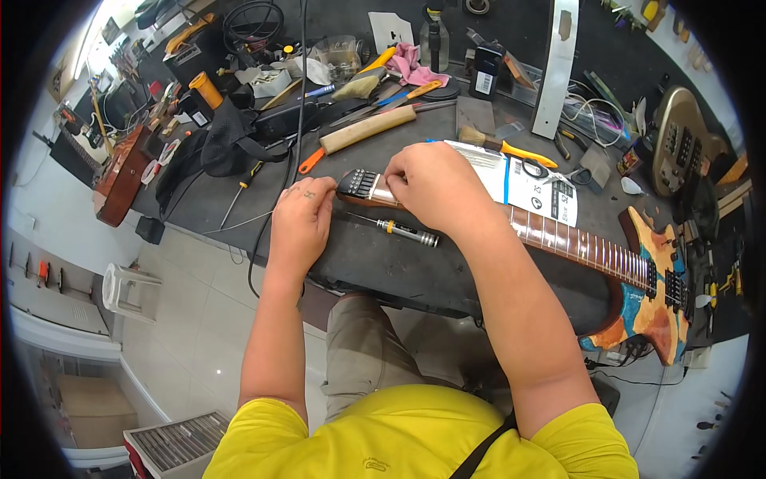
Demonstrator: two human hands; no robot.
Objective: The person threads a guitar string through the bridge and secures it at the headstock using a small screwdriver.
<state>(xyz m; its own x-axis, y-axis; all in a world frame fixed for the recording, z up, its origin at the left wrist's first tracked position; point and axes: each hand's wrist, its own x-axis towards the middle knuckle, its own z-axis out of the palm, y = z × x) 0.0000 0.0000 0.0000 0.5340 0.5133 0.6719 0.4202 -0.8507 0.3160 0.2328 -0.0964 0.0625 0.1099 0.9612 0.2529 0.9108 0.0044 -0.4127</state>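
Observation:
A headless electric guitar lies across the bench, its wood-and-blue body [638,299] at the right and its fretted neck [578,243] running left. My left hand [303,211] is pinched closed just left of the black headpiece [359,184]. A thin guitar string [239,223] trails leftward from those fingers. Over the neck beside the headpiece, my right hand [435,188] has its fingers closed together; what they pinch is hidden. A silver precision screwdriver [407,232] rests on the bench in front of the neck.
Behind the neck are a white printed sheet [550,195], scissors [570,174] and a yellow-handled brush [511,149]. A wooden roller-shaped block [369,130] and a yellow-black screwdriver [243,194] lie further left. A black cable [301,88] hangs down near my left hand. A bronze guitar body [682,140] stands right.

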